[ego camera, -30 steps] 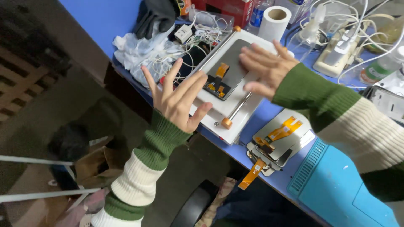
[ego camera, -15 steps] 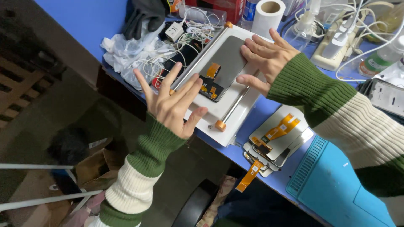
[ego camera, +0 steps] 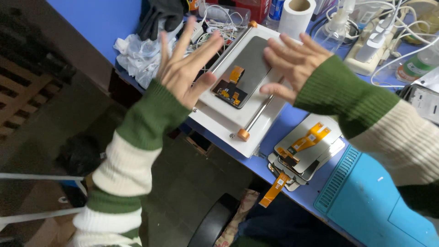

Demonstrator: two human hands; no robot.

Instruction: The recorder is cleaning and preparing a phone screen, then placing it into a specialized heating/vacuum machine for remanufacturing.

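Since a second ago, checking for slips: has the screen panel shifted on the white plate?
No. The screen panel lies between the same two rods on the white plate.

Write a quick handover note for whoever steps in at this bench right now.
Left hand: open, fingers spread, holding nothing, over the near-left edge of the white plate.
Right hand: open, empty, over the plate's right side.
A dark phone screen with an orange flex cable lies face down on the plate, between two metal rods.
A stack of similar screens sits to the right, beside the blue mat.
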